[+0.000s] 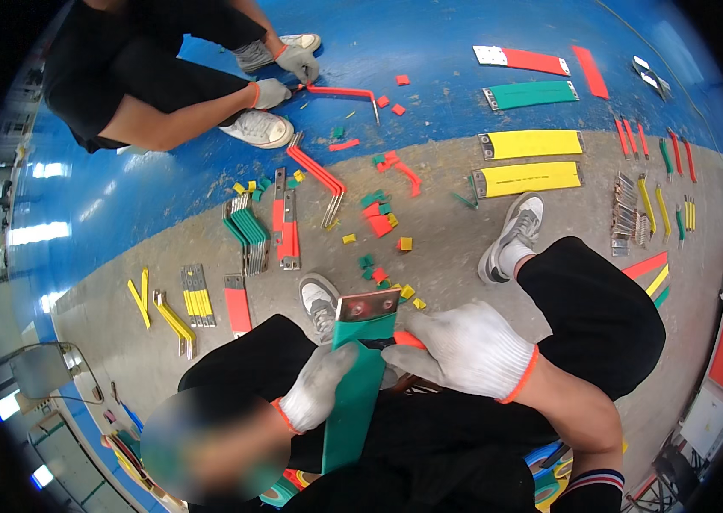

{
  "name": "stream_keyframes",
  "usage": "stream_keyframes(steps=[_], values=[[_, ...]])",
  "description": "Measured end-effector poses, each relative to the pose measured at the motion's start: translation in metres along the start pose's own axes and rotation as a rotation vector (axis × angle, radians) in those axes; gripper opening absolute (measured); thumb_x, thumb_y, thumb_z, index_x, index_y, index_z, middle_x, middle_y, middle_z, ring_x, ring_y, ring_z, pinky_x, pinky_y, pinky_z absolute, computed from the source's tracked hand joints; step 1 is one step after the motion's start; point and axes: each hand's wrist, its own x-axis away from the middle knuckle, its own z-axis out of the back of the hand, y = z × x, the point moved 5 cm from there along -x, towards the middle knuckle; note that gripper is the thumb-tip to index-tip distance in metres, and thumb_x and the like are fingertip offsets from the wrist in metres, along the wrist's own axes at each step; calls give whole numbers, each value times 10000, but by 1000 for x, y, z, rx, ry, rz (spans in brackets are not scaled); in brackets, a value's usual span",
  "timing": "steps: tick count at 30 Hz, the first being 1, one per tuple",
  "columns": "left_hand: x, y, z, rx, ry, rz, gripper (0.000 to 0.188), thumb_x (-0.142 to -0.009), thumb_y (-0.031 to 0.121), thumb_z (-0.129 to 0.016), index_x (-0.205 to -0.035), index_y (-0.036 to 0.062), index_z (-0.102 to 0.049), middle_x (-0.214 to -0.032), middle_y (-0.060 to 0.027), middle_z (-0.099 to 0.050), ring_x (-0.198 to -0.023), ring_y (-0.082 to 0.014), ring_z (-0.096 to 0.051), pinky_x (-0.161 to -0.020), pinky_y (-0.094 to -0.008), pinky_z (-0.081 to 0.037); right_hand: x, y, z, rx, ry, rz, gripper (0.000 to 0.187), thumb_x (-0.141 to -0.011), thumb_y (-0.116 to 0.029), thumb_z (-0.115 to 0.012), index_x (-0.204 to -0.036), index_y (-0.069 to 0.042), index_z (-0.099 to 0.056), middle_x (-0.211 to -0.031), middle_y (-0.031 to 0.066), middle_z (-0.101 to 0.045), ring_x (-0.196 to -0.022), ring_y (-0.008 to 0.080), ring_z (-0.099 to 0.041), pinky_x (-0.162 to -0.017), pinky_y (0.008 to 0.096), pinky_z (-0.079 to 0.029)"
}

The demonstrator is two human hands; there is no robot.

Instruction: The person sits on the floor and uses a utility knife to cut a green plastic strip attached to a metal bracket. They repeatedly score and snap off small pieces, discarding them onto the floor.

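Observation:
In my gloved left hand (317, 392) is a flat busbar (349, 419) with a green sleeve, tilted upright in front of my lap. Its bare copper-coloured end (368, 304), with holes in it, points away from me. My right hand (474, 346), also in a white glove with an orange cuff, is closed around a utility knife (407, 339) with a red and black handle. The dark tip of the knife meets the green sleeve just below the bare end. My left thumb lies on the sleeve close to it; the fingers behind the bar are hidden.
Sleeve scraps (378, 224) in red, green and yellow litter the floor ahead. Bent green bars (246, 229) lie at left, yellow bars (531, 178) at right. Across from me a co-worker's gloved hands (272, 91) work on a bent red bar (340, 91). A blurred patch covers my left forearm.

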Motion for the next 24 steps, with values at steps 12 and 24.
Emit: stream_keyframes(steps=[12, 24], values=[[7, -2, -4, -645, 146, -473, 305, -1105, 241, -471, -1176, -34, -584, -1004, -189, -632, -935, -359, -581, -868, -410, -485, -8, -17, -5, -34, 98, 45, 397, -957, -416, -739, -887, -39, -633, -750, 174, -655, -657, 393, -663, -556, 473, -502], [2, 3, -3, -314, 88, -108, 369, -1104, 324, -464, -1167, -26, -565, -913, -150, -590, -843, -276, -526, -825, -396, -482, -12, -22, -4, 53, 87, 77, 443, -971, -469, -714, -883, -45, -620, -769, 158, -683, -645, 329, -710, -526, 426, -547]])
